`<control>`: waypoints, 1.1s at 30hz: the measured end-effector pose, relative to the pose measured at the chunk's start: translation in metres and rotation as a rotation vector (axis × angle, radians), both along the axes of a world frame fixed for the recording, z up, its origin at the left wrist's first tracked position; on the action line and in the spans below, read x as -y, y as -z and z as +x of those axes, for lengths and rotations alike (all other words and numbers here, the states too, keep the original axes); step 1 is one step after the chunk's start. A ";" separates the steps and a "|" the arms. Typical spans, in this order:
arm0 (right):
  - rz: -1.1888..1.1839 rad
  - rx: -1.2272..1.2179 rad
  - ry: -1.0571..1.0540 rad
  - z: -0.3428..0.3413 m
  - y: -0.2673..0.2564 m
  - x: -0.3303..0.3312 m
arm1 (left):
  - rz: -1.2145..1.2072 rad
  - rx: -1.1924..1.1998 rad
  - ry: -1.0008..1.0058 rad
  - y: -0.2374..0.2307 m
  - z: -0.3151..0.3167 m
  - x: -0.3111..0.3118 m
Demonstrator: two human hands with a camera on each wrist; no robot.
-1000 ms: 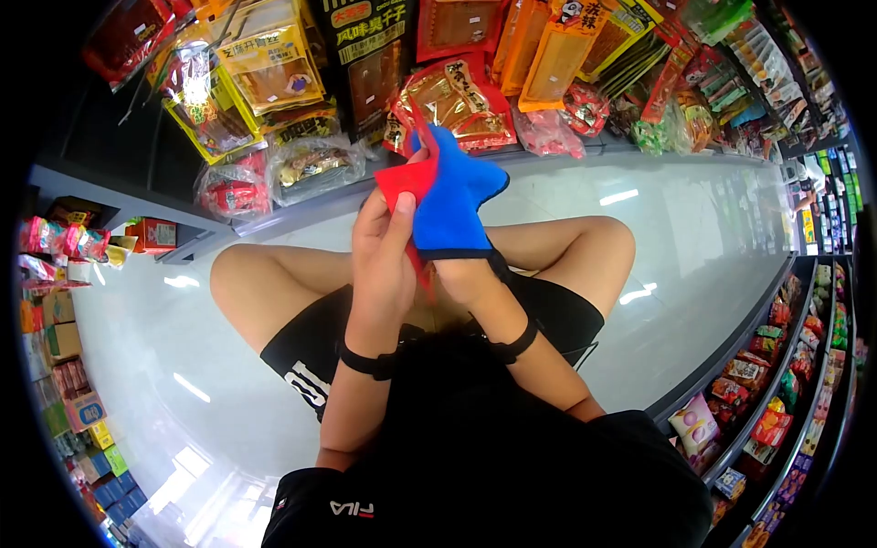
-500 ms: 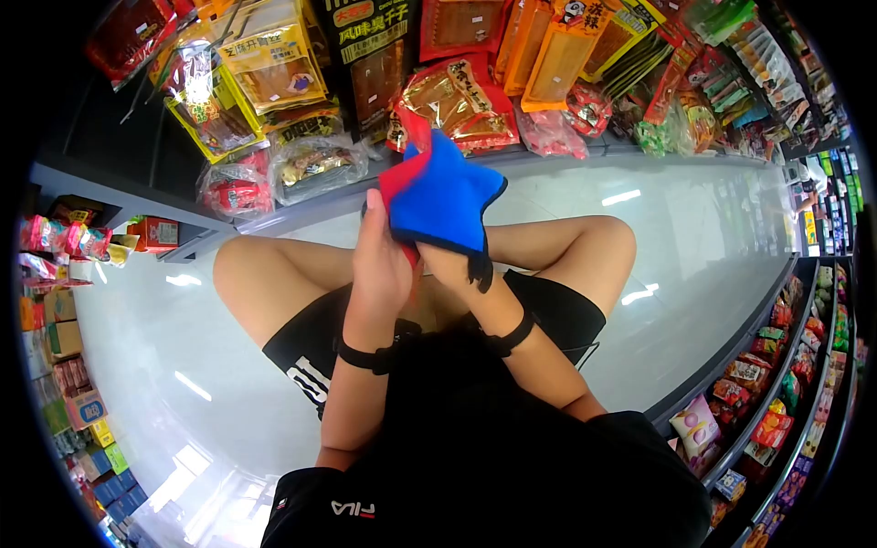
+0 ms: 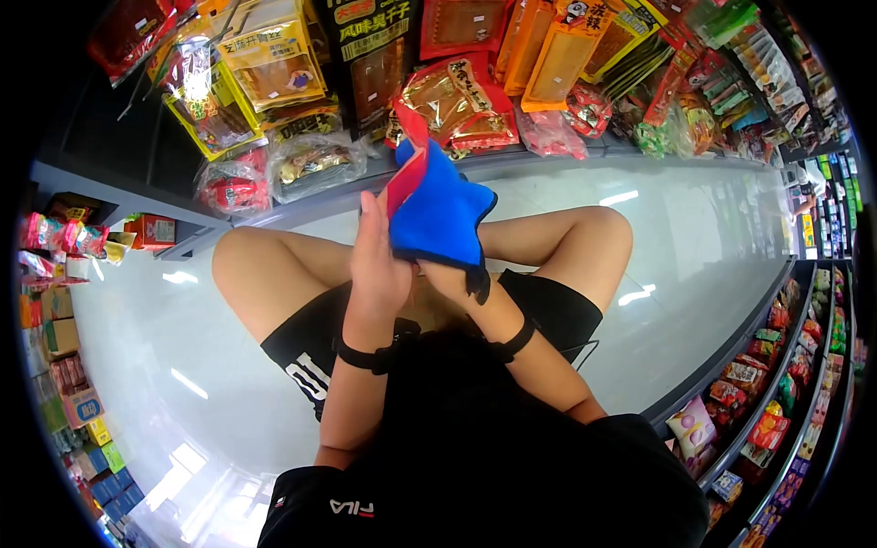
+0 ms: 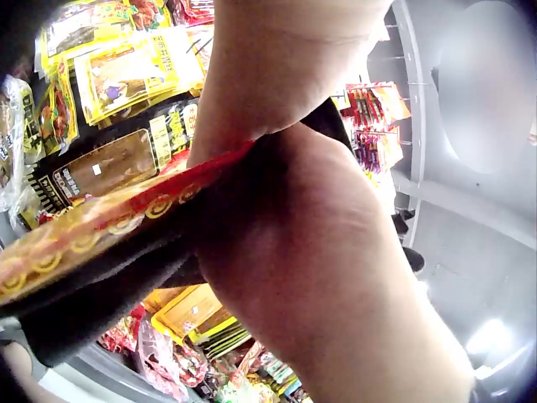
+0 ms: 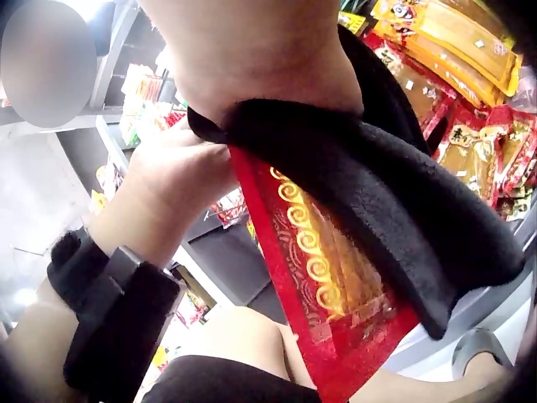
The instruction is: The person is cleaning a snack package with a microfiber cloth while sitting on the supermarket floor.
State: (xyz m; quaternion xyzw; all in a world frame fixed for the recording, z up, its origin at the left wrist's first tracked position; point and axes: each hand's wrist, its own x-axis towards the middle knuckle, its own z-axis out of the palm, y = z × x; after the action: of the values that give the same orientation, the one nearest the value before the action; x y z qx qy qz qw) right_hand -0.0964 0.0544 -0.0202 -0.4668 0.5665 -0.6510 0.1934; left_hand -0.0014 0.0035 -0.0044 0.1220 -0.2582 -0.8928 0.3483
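In the head view my left hand (image 3: 378,260) holds a red snack packet (image 3: 407,179), its thumb pointing up along the near side. The right wrist view shows the red packet (image 5: 315,277) with gold swirls and a see-through middle, hanging slanted. A blue cloth (image 3: 440,212) with black edging covers my right hand (image 3: 449,279) past the knuckles and overlaps the packet. Its black underside (image 5: 361,180) drapes over that hand in the right wrist view. The right fingers are hidden by the cloth. Both hands are close together above the crossed legs.
Ahead, a shelf (image 3: 320,199) carries several snack packs, among them a red and gold packet (image 3: 457,96) and orange packs (image 3: 553,64). Curved shelves (image 3: 722,429) of bagged snacks stand at the right. Stacked boxes (image 3: 87,406) line the left. Pale glossy floor (image 3: 155,338) surrounds the legs.
The blue cloth has shifted slightly left and down. My left thumb, earlier pressed on the packet's face, now lies upright at its side. The packet has turned more edge-on.
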 end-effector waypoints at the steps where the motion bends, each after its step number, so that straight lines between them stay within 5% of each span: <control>1: 0.001 0.002 0.009 -0.002 0.001 0.001 | -0.018 0.039 0.022 0.001 -0.001 -0.001; 6: 0.058 0.071 0.169 -0.014 -0.002 0.012 | -0.181 0.124 -0.005 0.013 -0.009 -0.004; 12: 0.176 0.217 0.106 -0.001 0.001 0.015 | -0.217 0.142 -0.049 0.010 -0.007 -0.007; 14: -0.035 -0.080 0.140 0.010 0.002 0.019 | -0.246 0.088 -0.087 -0.011 -0.007 -0.005; 16: -0.003 0.134 -0.023 0.021 -0.015 0.009 | -0.358 0.142 -0.181 -0.030 -0.006 -0.002; 18: 0.090 -0.066 -0.079 0.023 -0.001 0.006 | -0.404 0.127 -0.178 -0.001 -0.005 0.006; 24: 0.167 0.040 -0.239 0.009 0.010 0.009 | -0.117 0.050 -0.160 0.003 -0.003 0.003; 26: 0.242 0.051 -0.275 -0.001 0.011 0.013 | -0.188 0.034 -0.119 -0.006 -0.004 0.003; 27: 0.313 -0.430 -0.054 -0.006 -0.004 0.013 | -0.255 0.015 -0.083 -0.011 -0.006 0.003; 30: 0.203 -0.174 -0.033 -0.022 0.007 0.034 | -0.196 0.122 -0.054 0.000 -0.006 -0.007; 31: 0.307 0.198 -0.197 -0.028 0.009 0.047 | -0.278 0.116 -0.039 -0.001 -0.006 -0.007; 32: 0.141 0.475 -0.262 -0.032 0.010 0.040 | -0.279 0.111 -0.042 -0.004 -0.008 -0.006; 33: 0.083 0.465 -0.199 -0.029 0.003 0.043 | -0.336 0.105 -0.035 -0.007 -0.009 -0.005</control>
State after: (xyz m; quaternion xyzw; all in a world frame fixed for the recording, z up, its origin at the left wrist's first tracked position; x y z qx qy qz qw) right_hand -0.1251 0.0116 -0.0231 -0.3495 0.4843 -0.6948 0.4006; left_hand -0.0102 0.0083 0.0023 0.1132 -0.4194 -0.8232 0.3655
